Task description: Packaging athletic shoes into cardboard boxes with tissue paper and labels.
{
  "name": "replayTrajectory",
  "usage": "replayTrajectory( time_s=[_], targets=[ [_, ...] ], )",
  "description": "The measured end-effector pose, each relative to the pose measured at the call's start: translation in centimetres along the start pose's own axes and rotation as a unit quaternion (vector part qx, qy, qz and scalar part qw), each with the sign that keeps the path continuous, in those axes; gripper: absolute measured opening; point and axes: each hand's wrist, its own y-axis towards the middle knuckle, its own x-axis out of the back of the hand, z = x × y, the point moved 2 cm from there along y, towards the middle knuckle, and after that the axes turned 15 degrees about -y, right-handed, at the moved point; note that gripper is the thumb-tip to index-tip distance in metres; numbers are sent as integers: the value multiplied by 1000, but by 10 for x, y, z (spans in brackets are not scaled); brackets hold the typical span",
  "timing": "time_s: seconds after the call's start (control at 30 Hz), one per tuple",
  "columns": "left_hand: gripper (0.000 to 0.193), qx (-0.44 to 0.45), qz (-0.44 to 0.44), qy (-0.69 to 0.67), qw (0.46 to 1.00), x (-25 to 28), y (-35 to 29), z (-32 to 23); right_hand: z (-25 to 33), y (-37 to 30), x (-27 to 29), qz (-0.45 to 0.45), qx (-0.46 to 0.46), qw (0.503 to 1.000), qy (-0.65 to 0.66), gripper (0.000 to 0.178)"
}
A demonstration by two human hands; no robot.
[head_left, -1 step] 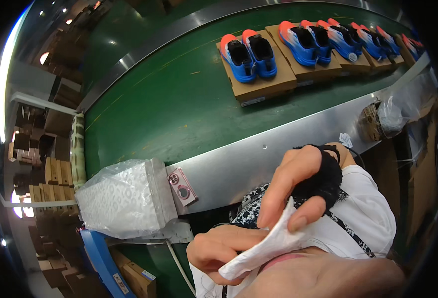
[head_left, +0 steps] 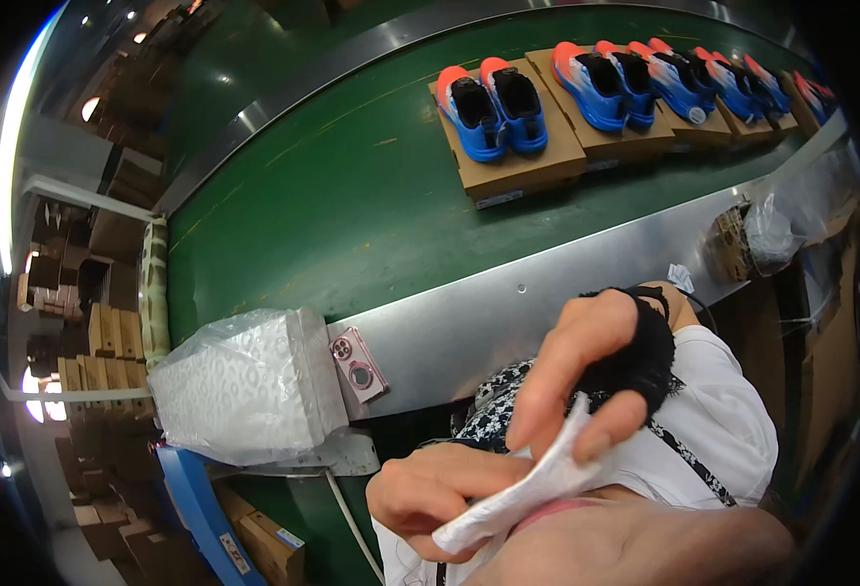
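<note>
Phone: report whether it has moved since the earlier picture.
No: the phone lies at the same spot on the metal ledge.

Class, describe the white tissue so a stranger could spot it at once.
Find the green conveyor belt, then the metal ledge along its near side. Below that, the left hand and the black-gloved right hand hold the white tissue between them. Unlike the broad white sleeve nearby, it is a narrow strip.

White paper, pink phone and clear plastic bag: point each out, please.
White paper (head_left: 535, 490): head view, middle of the folded sheet.
Pink phone (head_left: 358, 362): head view, back.
Clear plastic bag (head_left: 235, 391): head view, side wall.
</note>
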Motion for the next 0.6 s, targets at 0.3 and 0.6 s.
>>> replayTrajectory(
  time_s=[0.3, 0.6],
  targets=[
    [11, -111, -665, 238, 700, 15, -50, 19, -58, 38, 23, -101, -127, 986, -35, 36],
    [17, -144, -716, 242, 639, 25, -122, 15, -149, 74, 19, -57, -190, 975, -97, 35]
  ],
)
